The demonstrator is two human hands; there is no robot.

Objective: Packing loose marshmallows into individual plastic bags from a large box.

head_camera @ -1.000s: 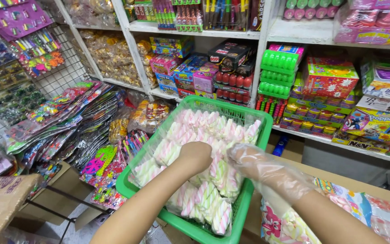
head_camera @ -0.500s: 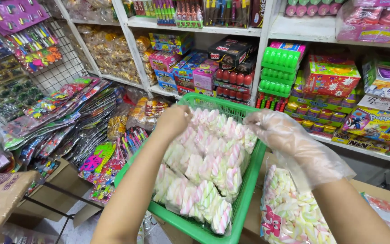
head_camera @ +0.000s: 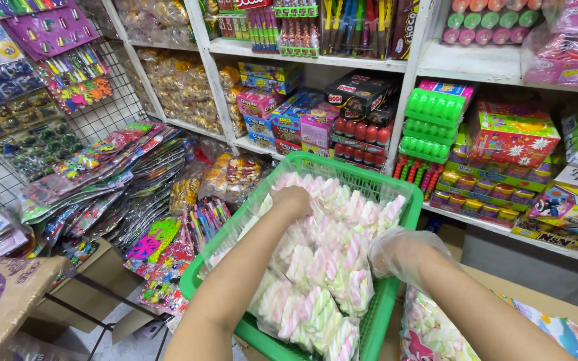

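Head view: green basket (head_camera: 396,294) sits in the middle, tilted toward the shelves (head_camera: 342,61), lined with a clear bag (head_camera: 249,214) and full of twisted pink-white-green marshmallows (head_camera: 316,267). Left hand (head_camera: 292,200) is bare, at the basket's far-left inside corner, fingers curled down onto the marshmallows by the bag edge; looks clenched on something there, but whether candy or bag film, cannot tell. Right hand (head_camera: 403,257) wears a thin clear glove, sits at the basket's right rim, loosely curled; cannot tell if it grips the rim or only rests on it. Printed packet (head_camera: 436,331) of the same sweets lies just right of the basket, under the right forearm.

Handling, as a judgement: marshmallows are light, soft and squashy, likely a bit tacky, so pinch lightly or scoop several. Bag film is slippery and tears easily. Basket is stiff plastic mesh, light even when full; best held by its rim, both sides.
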